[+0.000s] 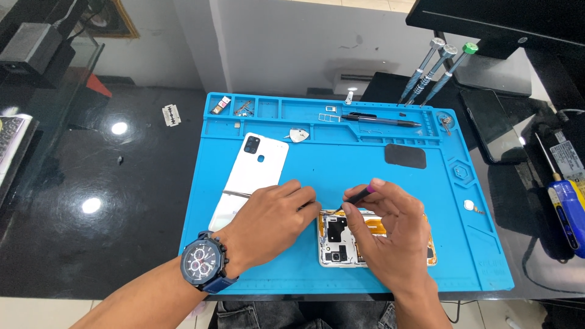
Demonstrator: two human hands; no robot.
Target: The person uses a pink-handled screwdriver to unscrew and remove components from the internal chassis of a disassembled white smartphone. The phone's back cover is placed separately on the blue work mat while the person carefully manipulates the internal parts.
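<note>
Glossy black desk, blue repair mat | opened phone lies crosswise under both hands | right hand pinches a thin black tool, tip angled down-left onto phone's left end | left hand curled, pinching tweezers, just left of phone.

A glossy black table carries a blue work mat, a razor blade and a dark tablet.
</note>
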